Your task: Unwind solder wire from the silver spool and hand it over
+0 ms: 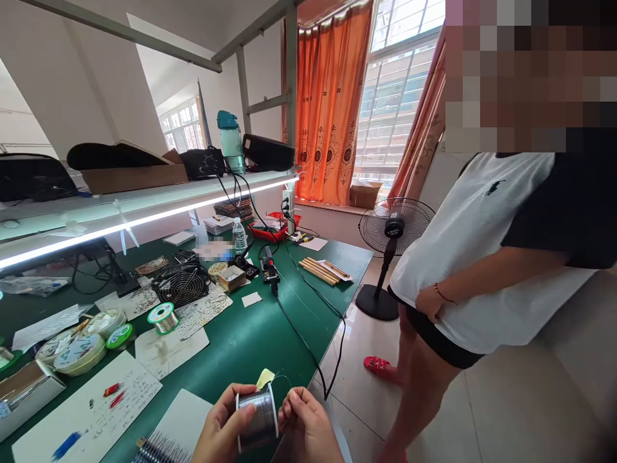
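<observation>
My left hand (pixel 226 418) is wrapped round a spool of thin dark wire (pixel 260 421) near the table's front edge, thumb across the winding. A pale yellow tag (pixel 265 378) sticks up at the spool's top. From there a fine strand arcs over to my right hand (pixel 306 421), which is closed in a pinch just right of the spool. The strand meets its fingertips; its very end is hidden. Below my left hand lies a white sheet (pixel 180 418) with a row of dark wire pieces (pixel 161 449) along its lower part.
Another wire spool (pixel 164 317), a black fan (pixel 186 284) and round tubs (pixel 80 352) stand on the green table (pixel 250 344). Black cables (pixel 301 337) hang over its right edge. A person (pixel 482 257) stands at the right, near a floor fan (pixel 394 228).
</observation>
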`<state>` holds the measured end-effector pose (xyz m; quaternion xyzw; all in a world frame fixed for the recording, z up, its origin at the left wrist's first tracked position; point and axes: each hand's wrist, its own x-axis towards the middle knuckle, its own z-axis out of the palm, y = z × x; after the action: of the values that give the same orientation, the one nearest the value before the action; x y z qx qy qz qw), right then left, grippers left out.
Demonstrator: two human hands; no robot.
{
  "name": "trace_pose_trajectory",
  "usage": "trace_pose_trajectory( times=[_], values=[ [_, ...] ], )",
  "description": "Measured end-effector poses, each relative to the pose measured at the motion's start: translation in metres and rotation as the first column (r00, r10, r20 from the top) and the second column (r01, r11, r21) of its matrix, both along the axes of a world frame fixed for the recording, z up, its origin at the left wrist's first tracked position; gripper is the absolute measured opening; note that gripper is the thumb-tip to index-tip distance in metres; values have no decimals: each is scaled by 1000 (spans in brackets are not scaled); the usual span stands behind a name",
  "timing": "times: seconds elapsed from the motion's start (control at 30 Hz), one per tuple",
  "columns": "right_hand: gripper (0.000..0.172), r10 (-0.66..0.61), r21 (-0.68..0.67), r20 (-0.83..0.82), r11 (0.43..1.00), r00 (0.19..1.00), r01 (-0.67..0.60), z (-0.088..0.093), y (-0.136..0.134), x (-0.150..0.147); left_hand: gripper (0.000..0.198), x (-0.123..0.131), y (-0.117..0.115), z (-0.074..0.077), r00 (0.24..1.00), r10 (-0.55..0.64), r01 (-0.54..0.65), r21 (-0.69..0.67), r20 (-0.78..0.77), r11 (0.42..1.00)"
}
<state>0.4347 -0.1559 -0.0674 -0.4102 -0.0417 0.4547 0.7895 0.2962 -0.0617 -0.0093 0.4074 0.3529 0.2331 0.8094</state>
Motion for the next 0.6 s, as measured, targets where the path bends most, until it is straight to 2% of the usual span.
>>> trace_pose_trajectory(
  times=[0.03,0.1,0.3,0.5,0.57,0.6],
  values=[
    [73,-4,17,-111,1000,994,6,0,1,2,68,-1,3,1,1000,1,-1,-19,-9,1000],
    [68,13,51,-222,999,975,-2,4,1,5,61,-3,8,4,999,0,-2,-57,-32,998],
    [60,66,160,-319,987,945,-15,22,-4,15,50,-6,17,15,995,-45,34,-130,-84,991],
    [48,210,212,-52,958,976,-195,33,-19,25,53,-12,23,21,983,-117,109,-57,-143,992],
    [50,223,142,104,961,969,-236,36,-29,28,58,-14,27,21,974,-136,139,2,-181,990],
    [50,226,77,245,965,943,-251,38,-35,30,60,-16,30,21,969,-142,152,35,-203,988]
  ],
)
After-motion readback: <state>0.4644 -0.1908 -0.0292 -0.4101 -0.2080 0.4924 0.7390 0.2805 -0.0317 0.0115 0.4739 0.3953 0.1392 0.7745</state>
